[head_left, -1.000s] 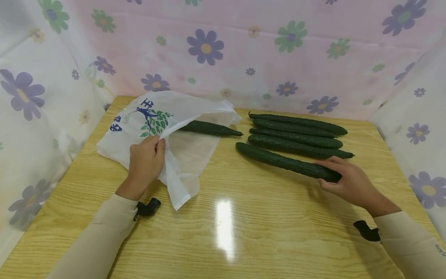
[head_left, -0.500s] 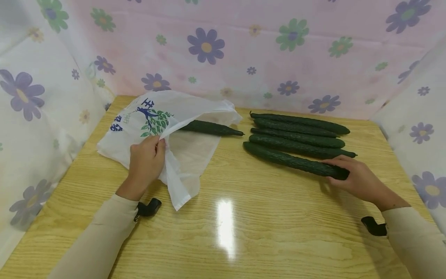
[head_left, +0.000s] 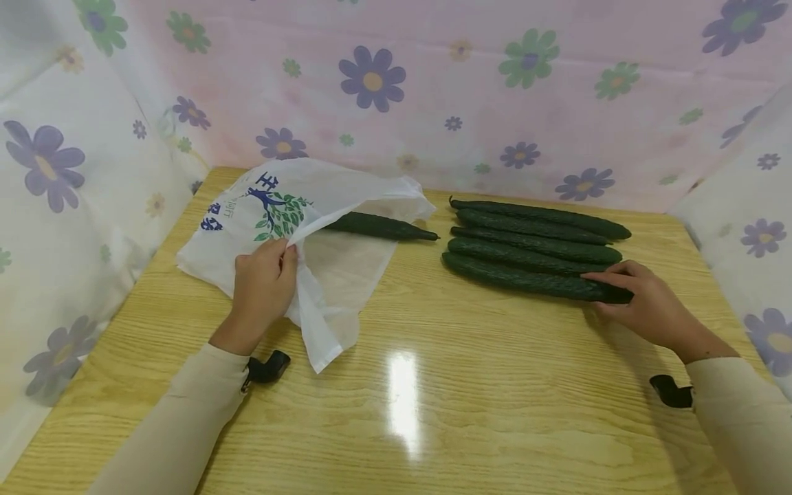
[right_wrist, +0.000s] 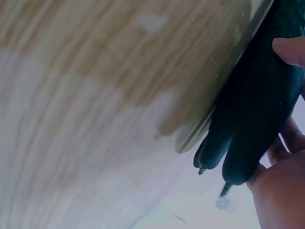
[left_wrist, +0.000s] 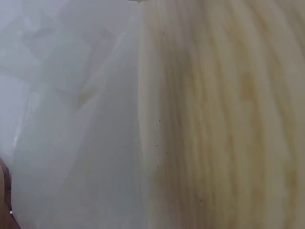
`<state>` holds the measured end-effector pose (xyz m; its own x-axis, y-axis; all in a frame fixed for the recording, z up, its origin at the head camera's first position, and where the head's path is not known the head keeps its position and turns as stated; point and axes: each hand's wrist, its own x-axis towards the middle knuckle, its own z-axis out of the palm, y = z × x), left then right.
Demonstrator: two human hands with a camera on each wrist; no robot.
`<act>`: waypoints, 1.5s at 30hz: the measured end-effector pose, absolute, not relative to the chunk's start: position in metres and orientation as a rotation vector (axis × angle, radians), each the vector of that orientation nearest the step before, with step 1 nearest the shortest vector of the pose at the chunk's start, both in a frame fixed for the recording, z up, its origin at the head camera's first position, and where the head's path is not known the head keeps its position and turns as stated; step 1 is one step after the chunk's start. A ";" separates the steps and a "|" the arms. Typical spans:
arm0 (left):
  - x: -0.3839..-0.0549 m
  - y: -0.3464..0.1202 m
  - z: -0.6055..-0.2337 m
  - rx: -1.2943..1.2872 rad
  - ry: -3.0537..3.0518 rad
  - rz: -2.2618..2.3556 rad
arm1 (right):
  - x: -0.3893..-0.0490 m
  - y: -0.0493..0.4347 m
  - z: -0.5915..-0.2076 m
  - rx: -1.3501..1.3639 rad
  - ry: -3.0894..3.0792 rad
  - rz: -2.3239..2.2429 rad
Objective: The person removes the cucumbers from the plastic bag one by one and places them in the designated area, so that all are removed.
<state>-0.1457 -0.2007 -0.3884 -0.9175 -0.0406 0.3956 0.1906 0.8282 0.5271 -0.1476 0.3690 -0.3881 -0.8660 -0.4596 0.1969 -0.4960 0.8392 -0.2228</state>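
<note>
My left hand (head_left: pixel 265 285) pinches the edge of a white plastic bag (head_left: pixel 229 256) printed with a tree and blue characters, lifting its mouth. A cucumber (head_left: pixel 390 228) lies partly inside, its stem end sticking out to the right. My right hand (head_left: pixel 650 306) grips the right end of the front cucumber (head_left: pixel 520 280), thumb on the near side, fingers on the far side. That cucumber lies alongside a row of several others (head_left: pixel 538 218). In the right wrist view the gripped cucumber (right_wrist: pixel 262 119) has another beside it. Bag film (left_wrist: pixel 86 129) fills the left half of the left wrist view.
Everything rests on a glossy wood-grain table (head_left: pixel 495 399). A flowered pink curtain (head_left: pixel 427 89) hangs along the back edge, and pale flowered cloth (head_left: pixel 43 227) closes in both sides. Black wrist-worn pieces (head_left: pixel 269 366) stick out by both sleeves.
My right hand has carried the front cucumber right and back until it lies against the row. The left hand keeps its hold on the bag. The head view has shifted slightly.
</note>
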 end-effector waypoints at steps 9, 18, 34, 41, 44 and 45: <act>-0.144 -0.202 -0.386 -0.107 -2.605 -0.807 | -0.149 0.364 -0.392 0.587 -2.966 0.428; -0.144 -0.203 -0.388 -0.094 -2.617 -0.822 | -0.148 0.356 -0.391 0.508 -3.028 0.405; -0.143 -0.203 -0.389 -0.120 -2.590 -0.783 | -0.150 0.260 -0.373 0.799 -2.851 0.347; -0.144 -0.201 -0.389 -0.113 -2.599 -0.795 | -0.159 0.206 -0.371 0.982 -2.839 0.357; -0.144 -0.200 -0.389 -0.116 -2.599 -0.800 | -0.165 0.189 -0.373 1.025 -2.840 0.362; -0.144 -0.200 -0.390 -0.117 -2.599 -0.800 | -0.167 0.183 -0.373 1.035 -2.843 0.368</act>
<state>-0.1444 -0.1999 -0.3895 -0.9097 -0.0410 0.4132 0.1983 0.8314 0.5191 -0.1670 0.1828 -0.3733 -0.7654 -0.6209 0.1690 -0.6435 0.7408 -0.1928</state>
